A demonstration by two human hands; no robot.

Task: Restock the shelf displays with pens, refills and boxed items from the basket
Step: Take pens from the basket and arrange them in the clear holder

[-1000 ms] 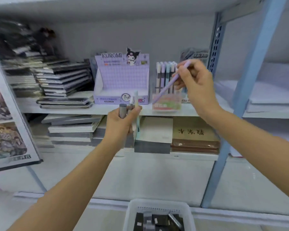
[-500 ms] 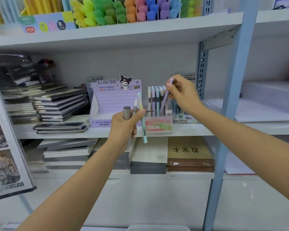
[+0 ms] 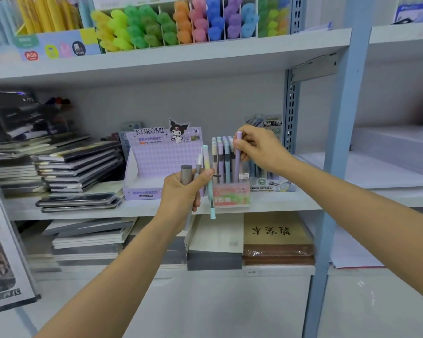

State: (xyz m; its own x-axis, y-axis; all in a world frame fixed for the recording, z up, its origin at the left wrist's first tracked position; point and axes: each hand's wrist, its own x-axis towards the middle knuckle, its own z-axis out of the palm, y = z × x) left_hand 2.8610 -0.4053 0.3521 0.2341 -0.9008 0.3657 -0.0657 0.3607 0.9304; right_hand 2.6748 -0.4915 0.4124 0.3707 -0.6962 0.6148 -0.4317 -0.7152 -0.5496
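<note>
Lilac pen (image 3: pixel 237 157) dropping into the pen display box (image 3: pixel 232 195)

A second ago the right hand (image 3: pixel 259 148) held this pen slanted above the box. Now it pinches the top, and the pen stands almost upright with its tip among the racked pens, so this one looks nearly stocked. The left hand (image 3: pixel 181 191) grips three spare pens (image 3: pixel 208 181) just in front. The box sits on a white shelf (image 3: pixel 83 211) beside a Kuromi carton (image 3: pixel 161 162) and stacked notebooks (image 3: pixel 78 164), with highlighters (image 3: pixel 181 23) on the shelf above.

A: Pen count, frame centre?
B: Three pens (image 3: pixel 208 176) in left hand (image 3: pixel 181 193); one lilac pen (image 3: pixel 238 154) in right hand (image 3: pixel 260 148).
A: Display boxes (image 3: pixel 156 162), mid-frame row?
B: Three. Racked pens (image 3: pixel 224 157): overlapped, uncountable.
</note>
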